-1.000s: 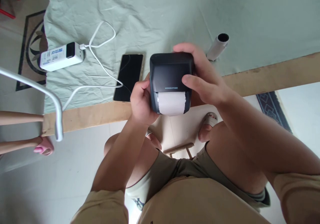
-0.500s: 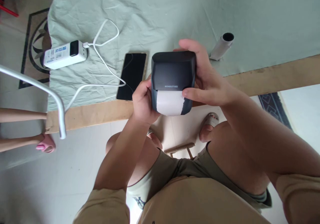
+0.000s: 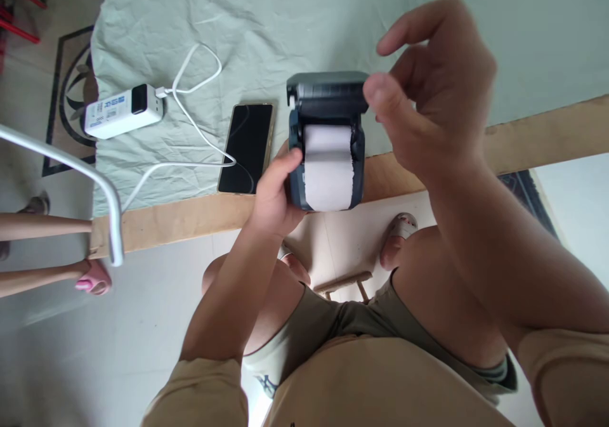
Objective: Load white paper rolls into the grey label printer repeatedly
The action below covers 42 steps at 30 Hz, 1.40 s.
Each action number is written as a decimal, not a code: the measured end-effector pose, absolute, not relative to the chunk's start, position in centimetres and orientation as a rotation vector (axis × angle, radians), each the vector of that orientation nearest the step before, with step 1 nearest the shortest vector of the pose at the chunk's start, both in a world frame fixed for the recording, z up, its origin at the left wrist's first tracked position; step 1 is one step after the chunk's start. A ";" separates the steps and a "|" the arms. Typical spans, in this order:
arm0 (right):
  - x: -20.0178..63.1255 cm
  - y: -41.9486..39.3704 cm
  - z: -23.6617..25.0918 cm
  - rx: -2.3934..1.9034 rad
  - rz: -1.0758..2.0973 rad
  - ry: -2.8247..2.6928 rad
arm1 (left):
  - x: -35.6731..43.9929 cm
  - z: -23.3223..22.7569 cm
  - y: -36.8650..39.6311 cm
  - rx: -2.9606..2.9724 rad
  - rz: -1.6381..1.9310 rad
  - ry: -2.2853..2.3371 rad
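My left hand (image 3: 280,192) grips a dark label printer (image 3: 295,189) by its left side, thumb on the edge. The printer's lid (image 3: 328,94) stands raised at the far side. A white paper roll (image 3: 328,140) shows in the compartment, and its loose strip (image 3: 329,183) hangs over the front. My right hand (image 3: 438,91) is beside the lid's right corner, fingers apart and curved, with nothing seen in them. The thumb tip is at the lid's corner; whether it touches I cannot tell.
A black-screened phone (image 3: 247,151) lies left of the printer on the green cloth (image 3: 266,27). A white cable (image 3: 185,164) crosses it, running from a white power bank (image 3: 124,111). A white curved bar (image 3: 102,186) rises at left. Another person's legs (image 3: 45,281) show beyond the table's wooden edge (image 3: 157,227).
The printer's lid has swung up, exposing the paper roll. My right hand has left the printer's side and moved up and right, now covering the spot where a white tube stood.
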State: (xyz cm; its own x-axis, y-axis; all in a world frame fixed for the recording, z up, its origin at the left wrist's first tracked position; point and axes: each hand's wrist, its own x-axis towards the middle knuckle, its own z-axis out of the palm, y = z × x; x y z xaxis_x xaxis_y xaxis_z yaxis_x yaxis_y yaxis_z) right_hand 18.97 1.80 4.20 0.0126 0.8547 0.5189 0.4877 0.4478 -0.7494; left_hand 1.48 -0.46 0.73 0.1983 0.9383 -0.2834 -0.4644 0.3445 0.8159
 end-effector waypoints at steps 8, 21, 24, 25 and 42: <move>18.5 1.8 4.8 -1.277 0.309 -1.737 | 1.3 0.3 -0.6 0.736 1.078 0.764; 18.9 1.4 5.2 -1.579 0.529 -2.226 | 1.3 0.5 -0.8 0.822 1.042 0.747; 19.6 1.1 5.8 -1.361 0.675 -2.046 | 1.3 0.3 -0.7 0.778 1.089 0.715; 19.9 1.0 6.1 -1.263 0.770 -1.944 | 1.2 0.2 -0.7 0.758 1.105 0.719; 27.2 5.0 2.2 -1.351 0.187 -1.251 | 0.9 -0.1 -0.6 0.696 1.071 0.766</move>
State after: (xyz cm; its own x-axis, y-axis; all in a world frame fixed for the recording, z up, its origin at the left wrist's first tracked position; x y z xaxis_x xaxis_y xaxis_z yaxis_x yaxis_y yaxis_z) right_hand 27.15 5.04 2.21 0.4040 0.7268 0.5555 0.5328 0.3067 -0.7887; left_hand 0.92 -0.62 -0.07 0.2820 0.9376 -0.2036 -0.4963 0.3241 0.8054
